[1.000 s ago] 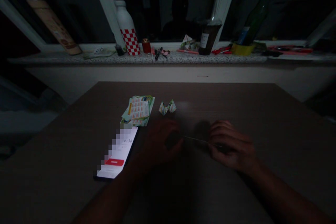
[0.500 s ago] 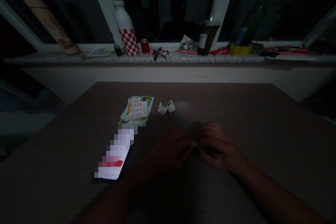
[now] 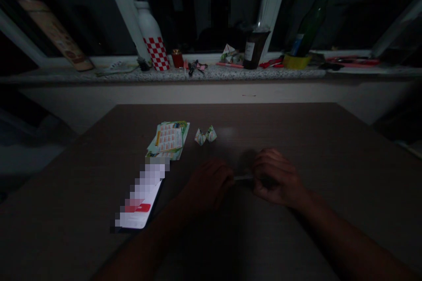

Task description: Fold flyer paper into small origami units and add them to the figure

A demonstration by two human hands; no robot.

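Low over the table, my left hand is closed, with its fingertips at one end of a thin pale strip of paper. The other end runs into my right hand, whose fingers are curled and pinched on it. Only the strip's edge shows between the hands; the rest is covered by fingers and deep shadow. Just beyond them stands a small folded paper piece with two pointed halves. To its left lies a stack of printed leaflets, green and white with orange print.
A lit phone lies left of my left forearm. Behind the brown table, a granite sill carries a checkered white bottle, a red jar, a dark cup, a green bottle and a tan tumbler.
My hands have drawn slightly apart, so more of the pale strip shows between them. The whole view has shifted a little, with objects now sitting further left.
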